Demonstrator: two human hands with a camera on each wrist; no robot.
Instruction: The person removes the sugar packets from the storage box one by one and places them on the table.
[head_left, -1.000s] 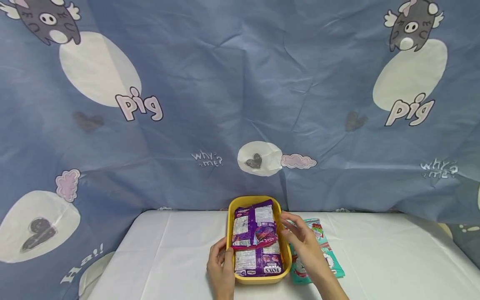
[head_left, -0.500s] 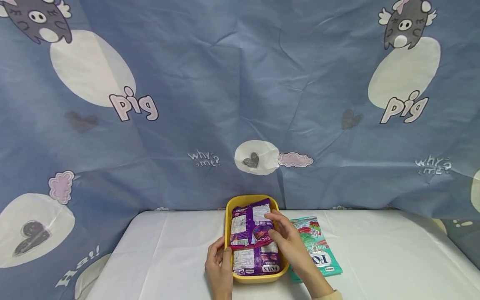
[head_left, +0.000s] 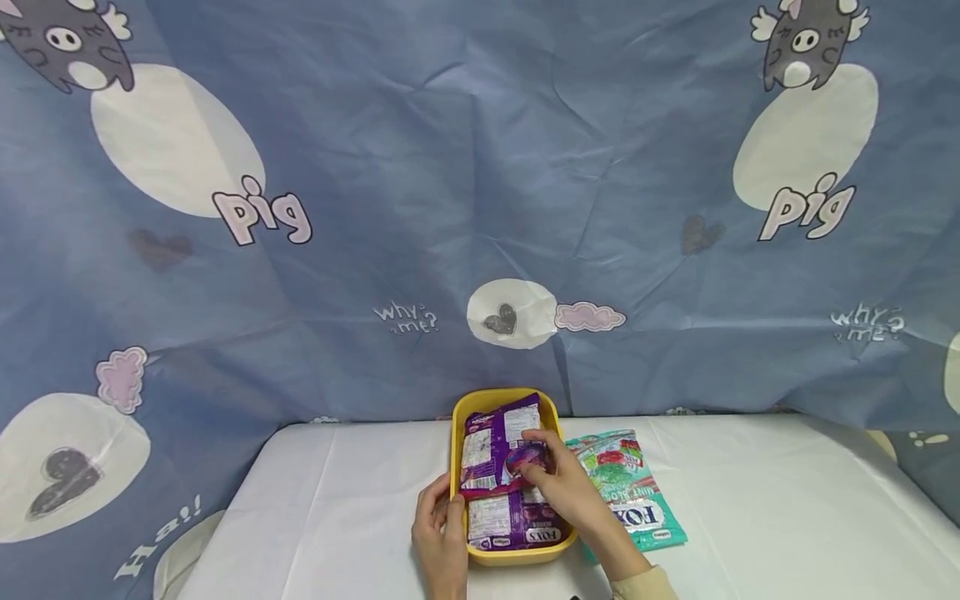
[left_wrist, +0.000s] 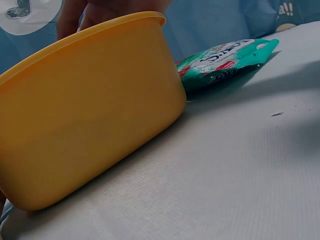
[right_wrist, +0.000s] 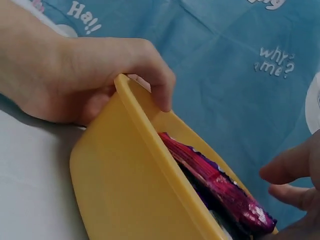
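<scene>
White tabletop [head_left: 765, 508], blue printed backdrop [head_left: 375, 167] — left hand [head_left: 441, 527] gripping yellow tub [head_left: 519, 558]; right hand [head_left: 566, 483] spread.

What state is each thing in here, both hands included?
Left hand: gripping the container's rim
Right hand: over the upper purple bag, grip unclear
Yellow container: upright, uncovered
Upper purple bag: in the container, overlapping the lower one
Lower purple bag: in the container, partly covered
Green bag: lying on the table
Blue cloth: hanging, creased

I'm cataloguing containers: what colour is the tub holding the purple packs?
Yellow; the tub shows best in the right wrist view.
</scene>
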